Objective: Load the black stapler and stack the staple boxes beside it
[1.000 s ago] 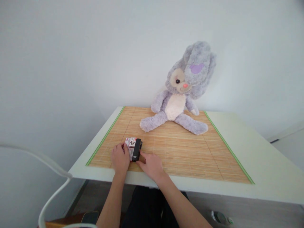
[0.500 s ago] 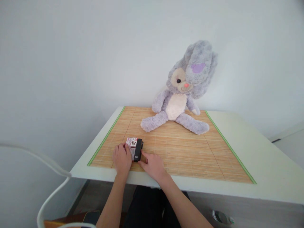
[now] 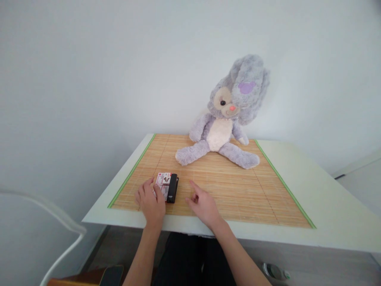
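Note:
A black stapler (image 3: 172, 188) lies on the bamboo mat (image 3: 232, 194), right against a small white-and-red printed box (image 3: 163, 179) that carries a picture of a dark tool. My left hand (image 3: 151, 200) is at the box's left side, fingers loosely spread, the index and thumb covering its lower left part. Whether those fingertips press on the box is hard to make out. To the right of the stapler, my right hand (image 3: 204, 203) hovers low over the mat with thumb and index finger apart and nothing between them; it does not touch the stapler.
A grey-purple plush rabbit (image 3: 222, 127) sits at the back of the mat against the wall. The white table (image 3: 315, 190) extends to the right. A white cable (image 3: 64, 222) hangs at lower left above a phone (image 3: 112, 275). A clear container (image 3: 274, 271) stands on the floor.
My right hand has let go of the stapler and moved off to the right, fingers opening. My left hand has loosened and shifted slightly left on the box. The view has shifted a little.

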Tool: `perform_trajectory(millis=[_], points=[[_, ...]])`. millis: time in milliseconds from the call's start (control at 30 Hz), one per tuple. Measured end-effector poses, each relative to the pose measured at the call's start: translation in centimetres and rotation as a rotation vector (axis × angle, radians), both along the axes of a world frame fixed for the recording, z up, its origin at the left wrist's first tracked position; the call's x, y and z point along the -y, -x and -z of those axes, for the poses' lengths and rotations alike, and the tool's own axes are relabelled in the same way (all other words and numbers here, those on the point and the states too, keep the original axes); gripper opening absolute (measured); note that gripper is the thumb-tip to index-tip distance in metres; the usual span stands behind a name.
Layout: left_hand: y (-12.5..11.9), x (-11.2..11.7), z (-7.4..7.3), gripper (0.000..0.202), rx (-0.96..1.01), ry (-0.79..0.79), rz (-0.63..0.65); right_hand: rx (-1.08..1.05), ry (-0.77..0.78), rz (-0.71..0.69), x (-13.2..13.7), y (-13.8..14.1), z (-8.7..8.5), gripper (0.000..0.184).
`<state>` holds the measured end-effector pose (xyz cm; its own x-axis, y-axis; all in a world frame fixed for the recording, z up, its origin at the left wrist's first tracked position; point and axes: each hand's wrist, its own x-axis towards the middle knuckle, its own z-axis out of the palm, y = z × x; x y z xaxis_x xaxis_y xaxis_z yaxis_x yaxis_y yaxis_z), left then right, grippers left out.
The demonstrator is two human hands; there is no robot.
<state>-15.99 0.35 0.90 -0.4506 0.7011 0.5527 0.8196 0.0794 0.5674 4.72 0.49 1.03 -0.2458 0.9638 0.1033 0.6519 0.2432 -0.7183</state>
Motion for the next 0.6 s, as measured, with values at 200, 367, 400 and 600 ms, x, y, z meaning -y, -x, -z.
perform_trajectory(millis=[200, 367, 400, 600], points=[[-8.6, 1.6, -1.0, 0.037, -0.086, 0.115, 0.592, 0.268, -0.295, 0.314, -0.7, -8.5, 1.4, 0.070], [-12.4, -1.5, 1.0, 0.061, -0.230, 0.260, 0.659, 0.558, -0.205, 0.402, -0.9, -10.6, 3.5, 0.080], [-12.6, -2.0, 1.5, 0.063, -0.256, 0.278, 0.644, 0.593, -0.190, 0.403, -0.9, -10.5, 3.8, 0.080], [-13.2, -2.4, 3.2, 0.070, -0.352, 0.339, 0.526, 0.690, -0.145, 0.420, -0.8, -9.6, 4.0, 0.078]])
